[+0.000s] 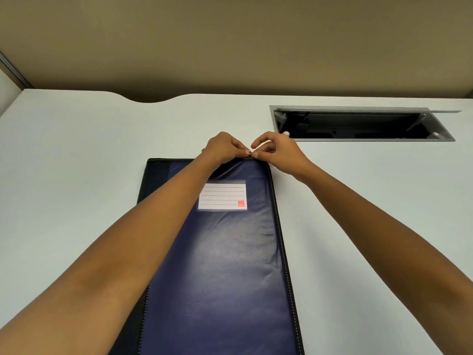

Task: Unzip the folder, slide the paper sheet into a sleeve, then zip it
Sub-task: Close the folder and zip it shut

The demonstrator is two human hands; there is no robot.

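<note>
A dark blue folder (225,265) with black stitched edging lies closed on the white desk, its long side running away from me. A white lined label (222,196) with a small orange square sits in a clear pocket on its cover. My left hand (223,147) pinches the folder's far edge near its right corner. My right hand (276,149) meets it there, thumb and forefinger closed on a small part of the edge that looks like the zip pull. The pull itself is hidden by my fingertips. No paper sheet is in view.
The white desk (76,162) spreads wide on both sides of the folder. An open cable hatch (358,124) with a raised grey lid is sunk into the desk at the far right, just beyond my right hand. A beige partition stands behind the desk.
</note>
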